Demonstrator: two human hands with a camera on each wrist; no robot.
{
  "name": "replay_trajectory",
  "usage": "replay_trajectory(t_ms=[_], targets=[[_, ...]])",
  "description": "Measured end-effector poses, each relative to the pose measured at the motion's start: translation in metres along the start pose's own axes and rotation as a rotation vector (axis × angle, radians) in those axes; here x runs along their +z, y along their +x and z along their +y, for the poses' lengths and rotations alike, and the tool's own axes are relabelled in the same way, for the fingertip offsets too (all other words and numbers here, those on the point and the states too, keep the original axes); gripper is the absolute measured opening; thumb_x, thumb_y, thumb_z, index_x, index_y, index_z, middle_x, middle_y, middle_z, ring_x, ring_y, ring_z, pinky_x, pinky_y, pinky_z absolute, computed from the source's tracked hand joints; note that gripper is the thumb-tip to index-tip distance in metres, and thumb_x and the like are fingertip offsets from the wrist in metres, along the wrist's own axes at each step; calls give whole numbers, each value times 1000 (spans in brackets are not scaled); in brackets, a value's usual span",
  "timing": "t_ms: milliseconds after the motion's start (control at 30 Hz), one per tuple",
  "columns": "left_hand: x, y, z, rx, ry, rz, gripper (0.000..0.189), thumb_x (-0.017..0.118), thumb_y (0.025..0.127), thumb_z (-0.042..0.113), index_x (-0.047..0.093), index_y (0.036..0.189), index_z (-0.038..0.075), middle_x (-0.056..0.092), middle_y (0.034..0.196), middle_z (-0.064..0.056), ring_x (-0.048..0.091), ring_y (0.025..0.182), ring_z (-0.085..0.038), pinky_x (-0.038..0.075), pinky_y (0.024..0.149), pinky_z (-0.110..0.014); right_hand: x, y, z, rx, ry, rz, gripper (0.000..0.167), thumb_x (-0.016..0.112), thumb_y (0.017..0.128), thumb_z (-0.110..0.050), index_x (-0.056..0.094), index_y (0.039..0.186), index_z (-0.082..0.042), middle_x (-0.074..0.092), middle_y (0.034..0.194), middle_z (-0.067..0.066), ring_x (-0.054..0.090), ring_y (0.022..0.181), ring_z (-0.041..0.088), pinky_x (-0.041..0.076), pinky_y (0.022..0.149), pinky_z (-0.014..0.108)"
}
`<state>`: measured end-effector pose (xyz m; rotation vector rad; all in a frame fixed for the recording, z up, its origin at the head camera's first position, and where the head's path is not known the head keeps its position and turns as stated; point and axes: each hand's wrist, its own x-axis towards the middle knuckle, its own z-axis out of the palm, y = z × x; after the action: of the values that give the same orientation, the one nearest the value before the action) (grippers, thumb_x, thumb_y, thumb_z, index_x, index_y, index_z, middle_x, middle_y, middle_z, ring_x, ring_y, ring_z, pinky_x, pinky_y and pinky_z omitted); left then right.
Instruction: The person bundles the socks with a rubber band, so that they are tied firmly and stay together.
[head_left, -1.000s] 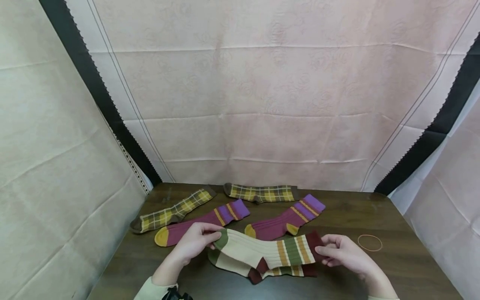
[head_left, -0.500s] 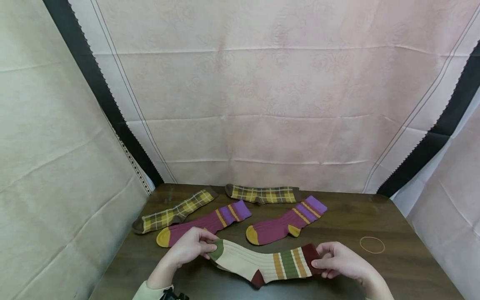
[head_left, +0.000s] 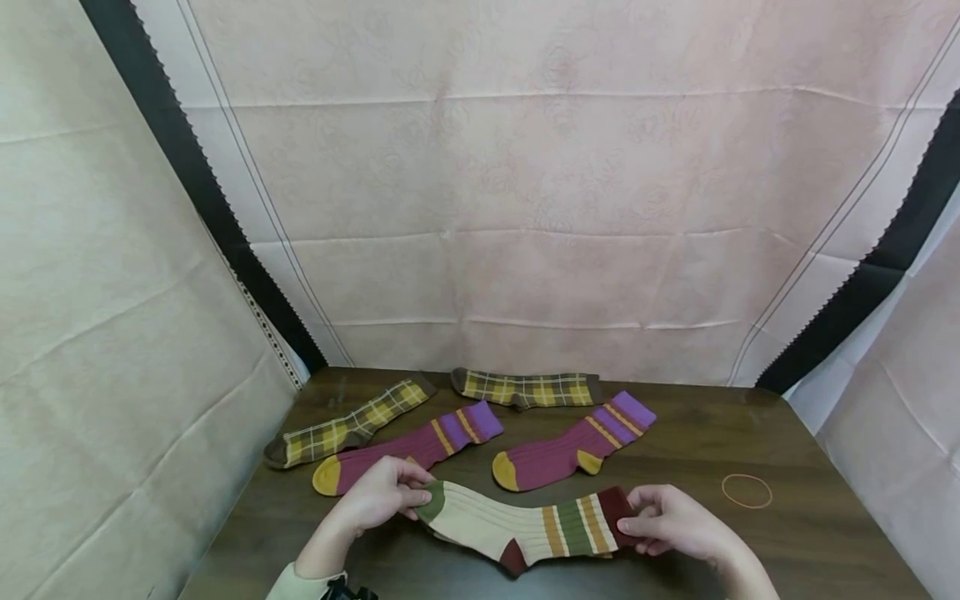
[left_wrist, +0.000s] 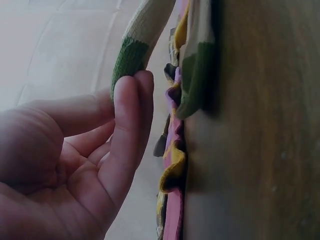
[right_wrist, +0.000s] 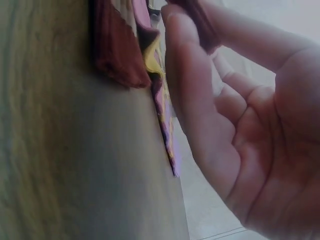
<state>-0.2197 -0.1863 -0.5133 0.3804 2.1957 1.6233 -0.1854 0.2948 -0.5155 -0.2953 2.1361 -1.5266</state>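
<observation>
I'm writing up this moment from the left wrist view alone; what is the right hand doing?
Observer: The right hand pinches the upper cream sock by its maroon cuff.
Operator: Is the lower cream sock raised at that end too?
Observer: No, the lower cuff rests on the table, apart from the pinched one.
Operator: Does anything else lie near that hand?
Observer: A thin ring-shaped band, on the table beyond and to the right of it.
</observation>
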Motion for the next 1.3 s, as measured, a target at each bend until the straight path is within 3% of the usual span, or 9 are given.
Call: replay_trajectory(t_ms=[300,633,1000,1167,1300], targets=[[3,6,-13,-6,66,27,24,77,96,-1,74,118,-10,73,93,-9,72,80,-24,65,67,-45,4,5,6,22,-63,41,14,72,102,-11,67,106,2,75,89,10,71,79,24,63,66,39],[6,5,-11,-15,45,44,16,75,98,0,73,111,-8,72,90,-10,71,78,-23,65,66,-42,2,4,9,40,10,20,17,68,105,-11,63,107,5,76,96,12,73,89,24,64,74,41],[4,6,-12,-71,85,63,14,74,99,2,73,111,-4,69,92,-10,69,80,-22,64,68,-41,0,5,8,83,-65,48,19,74,102,-13,60,98,0,64,80,3,68,78,20,63,69,41],[4,5,-12,-71,80,72,14,75,98,1,72,111,-5,69,90,-10,70,77,-22,64,69,-41,-3,4,7,104,-137,48,27,65,108,-24,71,102,1,70,81,4,68,77,22,61,68,41],[3,4,-10,-69,73,78,15,75,98,-1,72,111,-7,69,90,-12,70,75,-23,64,69,-43,-7,2,8,110,-121,27,32,60,111,-25,75,105,2,67,78,4,67,77,22,62,69,41]])
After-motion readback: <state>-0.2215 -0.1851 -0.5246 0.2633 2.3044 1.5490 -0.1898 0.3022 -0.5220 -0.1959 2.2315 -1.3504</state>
